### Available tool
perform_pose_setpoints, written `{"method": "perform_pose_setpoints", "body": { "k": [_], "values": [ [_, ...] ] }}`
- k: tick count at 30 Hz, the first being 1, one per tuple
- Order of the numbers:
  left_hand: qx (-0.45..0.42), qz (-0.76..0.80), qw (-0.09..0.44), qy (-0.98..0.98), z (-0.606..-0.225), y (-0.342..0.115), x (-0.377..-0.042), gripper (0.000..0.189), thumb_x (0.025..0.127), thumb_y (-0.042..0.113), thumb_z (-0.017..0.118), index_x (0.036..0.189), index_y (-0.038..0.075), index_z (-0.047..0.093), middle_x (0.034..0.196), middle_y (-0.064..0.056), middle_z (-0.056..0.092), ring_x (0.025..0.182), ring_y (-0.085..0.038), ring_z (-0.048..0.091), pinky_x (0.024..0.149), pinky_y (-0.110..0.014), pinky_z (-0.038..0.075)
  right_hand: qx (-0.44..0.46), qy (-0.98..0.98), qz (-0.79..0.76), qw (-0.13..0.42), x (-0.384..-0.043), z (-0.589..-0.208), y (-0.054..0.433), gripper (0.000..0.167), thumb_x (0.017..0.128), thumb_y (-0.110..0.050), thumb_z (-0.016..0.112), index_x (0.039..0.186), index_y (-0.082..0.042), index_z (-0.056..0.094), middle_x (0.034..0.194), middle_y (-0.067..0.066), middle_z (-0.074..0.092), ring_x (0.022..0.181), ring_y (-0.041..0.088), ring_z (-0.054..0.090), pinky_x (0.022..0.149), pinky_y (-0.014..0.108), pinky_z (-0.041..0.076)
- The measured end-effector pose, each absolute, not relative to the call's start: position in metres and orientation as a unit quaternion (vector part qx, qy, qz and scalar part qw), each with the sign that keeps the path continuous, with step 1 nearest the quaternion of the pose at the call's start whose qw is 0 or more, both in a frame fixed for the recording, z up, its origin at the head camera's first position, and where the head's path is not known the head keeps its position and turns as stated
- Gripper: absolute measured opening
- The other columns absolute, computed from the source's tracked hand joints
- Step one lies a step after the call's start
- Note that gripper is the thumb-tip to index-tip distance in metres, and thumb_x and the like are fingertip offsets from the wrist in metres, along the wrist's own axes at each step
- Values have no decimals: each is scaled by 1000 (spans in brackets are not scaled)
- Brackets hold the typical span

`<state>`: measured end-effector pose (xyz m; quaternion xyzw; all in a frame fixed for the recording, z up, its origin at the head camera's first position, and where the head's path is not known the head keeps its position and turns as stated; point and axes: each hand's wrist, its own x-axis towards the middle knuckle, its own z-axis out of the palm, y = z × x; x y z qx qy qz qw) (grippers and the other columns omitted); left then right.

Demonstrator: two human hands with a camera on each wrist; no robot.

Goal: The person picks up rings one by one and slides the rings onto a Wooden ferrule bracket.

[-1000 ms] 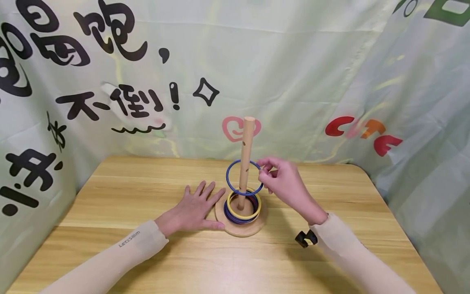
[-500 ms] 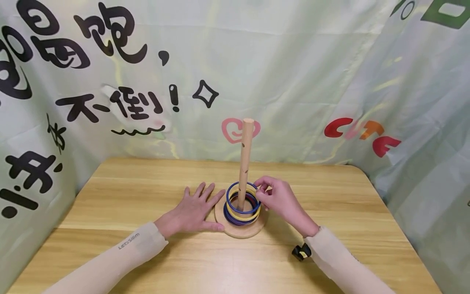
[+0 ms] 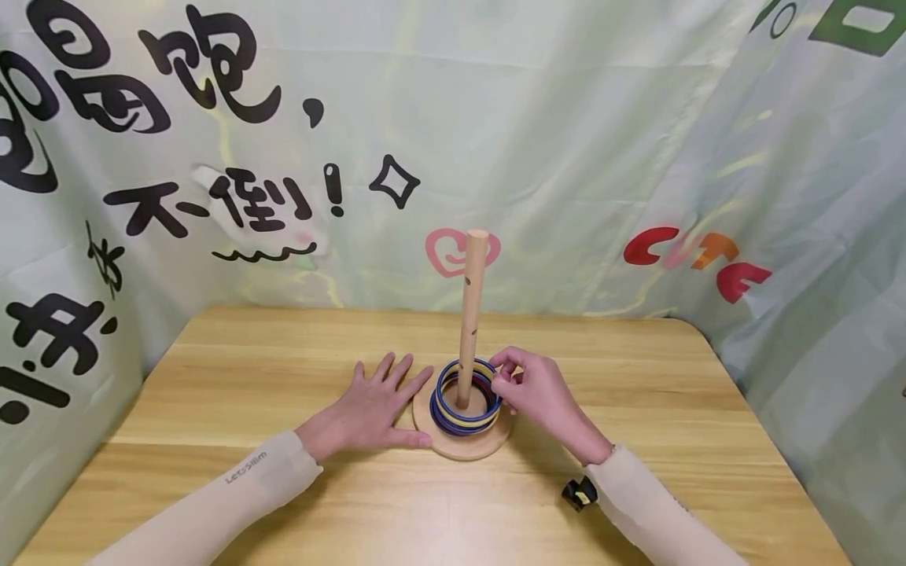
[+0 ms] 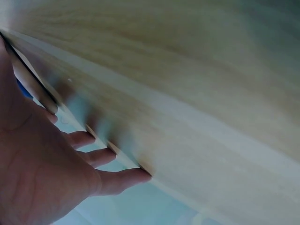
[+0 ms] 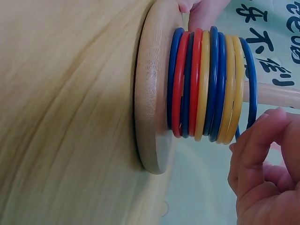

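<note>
A wooden peg (image 3: 473, 306) rises from a round wooden base (image 3: 463, 450) on the table. Several blue, red and yellow rings (image 5: 206, 89) are stacked around its foot. My right hand (image 3: 532, 393) pinches the top blue ring (image 5: 251, 75) at its right side, between thumb and fingers. That ring encircles the peg and sits right above the yellow ring (image 5: 239, 70), slightly tilted in the right wrist view. My left hand (image 3: 371, 405) lies flat on the table with fingers spread, its thumb and forefinger against the left edge of the base.
The wooden table (image 3: 283, 511) ends at its back edge against a printed cloth (image 3: 552, 141) that also hangs on both sides. A small black and yellow piece (image 3: 580, 494) shows by the right cuff.
The right hand has lowered the blue ring along the peg, from well above the stack down to its top. The left hand has stayed in place.
</note>
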<state>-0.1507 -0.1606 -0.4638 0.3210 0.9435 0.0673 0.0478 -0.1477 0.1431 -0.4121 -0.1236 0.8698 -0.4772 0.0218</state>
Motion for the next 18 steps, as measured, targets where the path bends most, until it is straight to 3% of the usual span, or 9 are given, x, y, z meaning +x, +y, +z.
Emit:
{"method": "perform_pose_setpoints", "body": {
  "k": [18],
  "values": [
    [321,66,56,943,-461,-161,-152,114,92,91,53,176,18,26,175,-27,25,157,-58,25,105,-90,27,-122,872,-473,36,-145,-415,139,22,95,3,64,114,-2,76,81,4,59,56,17,62,50,28,51]
  ]
}}
